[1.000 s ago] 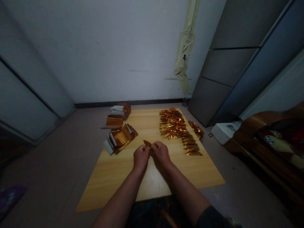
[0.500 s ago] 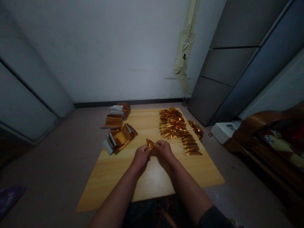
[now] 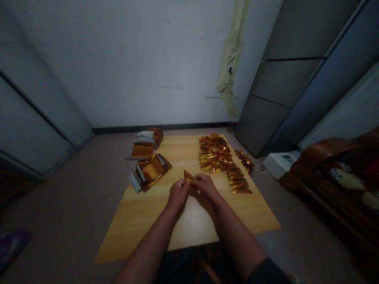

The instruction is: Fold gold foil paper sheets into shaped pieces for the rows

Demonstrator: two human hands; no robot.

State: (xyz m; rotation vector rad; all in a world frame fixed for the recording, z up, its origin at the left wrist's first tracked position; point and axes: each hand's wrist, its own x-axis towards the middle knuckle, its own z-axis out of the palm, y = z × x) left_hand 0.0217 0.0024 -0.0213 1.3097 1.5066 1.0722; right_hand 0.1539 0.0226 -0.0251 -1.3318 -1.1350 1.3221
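Piece: small gold foil piece (image 3: 188,176), folded to a point, held just above the middle of the wooden board (image 3: 139,215).
Grip: left hand (image 3: 177,195) and right hand (image 3: 205,185) both pinch it, fingertips closed from either side.
Technique (judgement): match the edges before pressing, since foil keeps every crease.
Left of hands: unfolded foil sheets (image 3: 150,170), stacked.
Right of hands: folded pieces (image 3: 220,157), in rows.

The folded paper (image 3: 187,176) is shiny gold and orange, like the piles (image 3: 220,157) on the light yellow wooden bench (image 3: 142,217), and the wall (image 3: 133,63) is white.
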